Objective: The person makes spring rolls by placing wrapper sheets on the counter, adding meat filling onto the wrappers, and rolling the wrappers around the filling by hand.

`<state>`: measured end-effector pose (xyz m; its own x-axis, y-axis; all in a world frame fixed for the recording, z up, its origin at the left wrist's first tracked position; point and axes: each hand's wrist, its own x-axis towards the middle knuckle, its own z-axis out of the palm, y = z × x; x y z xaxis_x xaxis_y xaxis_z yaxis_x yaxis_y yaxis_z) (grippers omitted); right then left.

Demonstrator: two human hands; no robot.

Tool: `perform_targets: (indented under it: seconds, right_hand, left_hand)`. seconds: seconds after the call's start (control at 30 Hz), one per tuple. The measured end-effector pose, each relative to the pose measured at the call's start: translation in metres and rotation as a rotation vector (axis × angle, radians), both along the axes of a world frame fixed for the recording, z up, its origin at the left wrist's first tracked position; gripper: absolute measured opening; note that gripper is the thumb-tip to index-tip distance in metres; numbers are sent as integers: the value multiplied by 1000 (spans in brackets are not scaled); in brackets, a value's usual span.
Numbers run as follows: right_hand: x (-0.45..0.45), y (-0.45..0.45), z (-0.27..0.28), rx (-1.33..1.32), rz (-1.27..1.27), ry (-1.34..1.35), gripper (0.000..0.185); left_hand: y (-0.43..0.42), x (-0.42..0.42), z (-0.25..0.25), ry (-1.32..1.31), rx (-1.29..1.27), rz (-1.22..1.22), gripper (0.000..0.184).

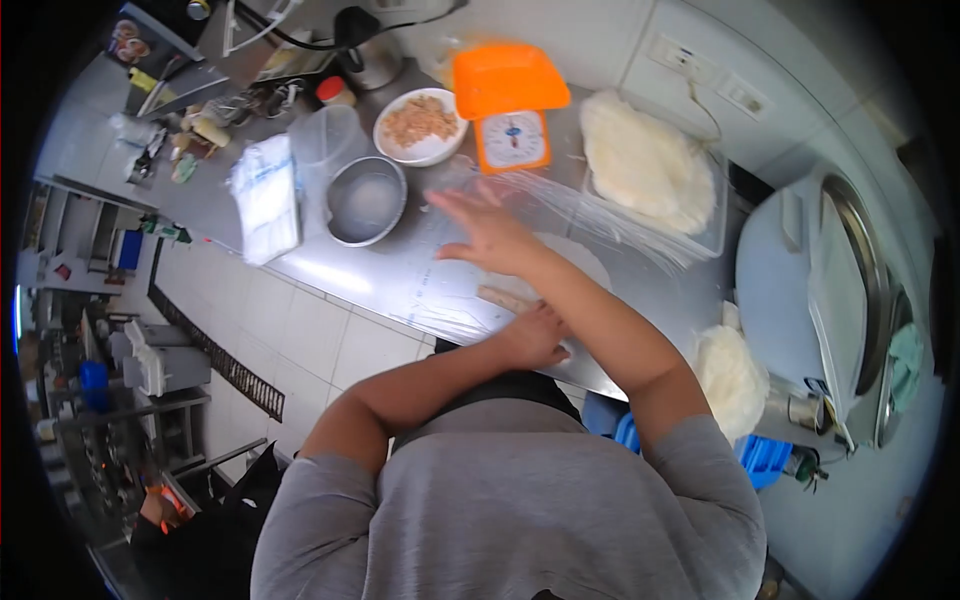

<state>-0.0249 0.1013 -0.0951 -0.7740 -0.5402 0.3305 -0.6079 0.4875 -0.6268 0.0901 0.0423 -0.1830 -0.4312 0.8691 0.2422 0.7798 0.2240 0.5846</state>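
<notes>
My right hand (485, 232) hovers over the steel table with its fingers spread, holding nothing. Below it, closer to my body, my left hand (540, 336) rests palm down with thumb and fingers apart. A slim tan roll (505, 298) lies beside the left hand's knuckles, and I cannot tell if they touch. Partly under my right forearm is a round, pale, thin wrapper sheet (582, 262) on the table. To the left of my right hand stands a metal bowl (368, 202) with cloudy liquid.
Behind are a white bowl of shredded filling (418, 126), an orange kitchen scale (513, 140) and clear plastic film (600, 215). A white packet (266, 200) lies left. At right are a tub with a pale bagged mass (645, 160) and a large bluish-white container (790, 270).
</notes>
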Motion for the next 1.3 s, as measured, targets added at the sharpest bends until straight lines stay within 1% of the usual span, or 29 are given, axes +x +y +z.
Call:
perform_targets:
  seconds: [0.07,0.1,0.17,0.2,0.27,0.3,0.4,0.47,0.53,0.6,0.63,0.7,0.8,0.9,0.97,1.0,1.03,1.1,1.13,1.2,1.23,1.3]
  right_hand:
    - [-23,-55,1,82,112,110,86]
    - [-34,-79,4,203,172,56,87]
    - [-52,-115,7,457,294,-50,91]
    - [-59,-124,-2,497,285,-78,93]
    - [-70,-141,-22,586,266,-145,95]
    - [-75,-142,-26,523,232,-159,94]
    - [-64,-95,-13,109,14,-1,77]
    - [-25,-19,35,-217,-52,-389,59]
    - [2,62,-10,-659,-77,-574,51]
    - [48,135,-29,-563,-337,-775,45]
    - [62,144,-39,-516,-412,-871,41]
    - [91,162,-60,-442,-580,-1076,34]
    - [85,169,-90,-340,-673,-317,33]
    - [91,168,-70,-774,-556,-815,32]
    - [91,170,-104,-745,-562,-740,34]
    - [93,167,-107,-725,-566,-707,35]
    - [90,164,-110,-792,-582,-605,33]
    - [73,145,-111,-918,-596,-397,29]
    - [72,127,-106,-890,-521,-571,31]
    - [76,96,-100,-815,-364,-898,33]
    - [69,97,-110,-810,-440,-870,37]
    - [46,102,-109,-929,-711,-642,38]
  left_hand:
    - [-7,1,13,-174,33,-2,48]
    - [-12,-1,22,-261,51,-3,48]
    - [-23,-3,43,-304,62,78,47]
    - [-27,-3,51,-329,73,122,47]
    - [-38,-4,63,-258,73,181,46]
    - [-44,-2,65,-230,77,206,45]
    - [-55,3,43,-96,-154,170,46]
    - [-45,4,47,-119,-269,101,51]
    - [-32,5,39,-123,-225,42,53]
    - [-20,0,39,-137,-244,-11,53]
    - [-14,-1,36,-149,-242,-52,53]
    - [-6,-1,32,-136,-277,-29,54]
    - [1,-1,35,-162,-315,-31,55]
    - [-1,2,36,-153,-307,-26,55]
    - [-2,1,32,-126,-277,-18,55]
    - [-2,2,30,-121,-260,-13,55]
    - [-3,2,29,-113,-240,-3,55]
    - [-11,-2,30,-53,-185,98,54]
    - [-17,-5,33,-22,-157,144,54]
    - [-35,-12,39,-27,-298,291,52]
    - [-43,-13,41,-32,-366,368,51]
    - [-54,-16,38,27,-345,343,47]
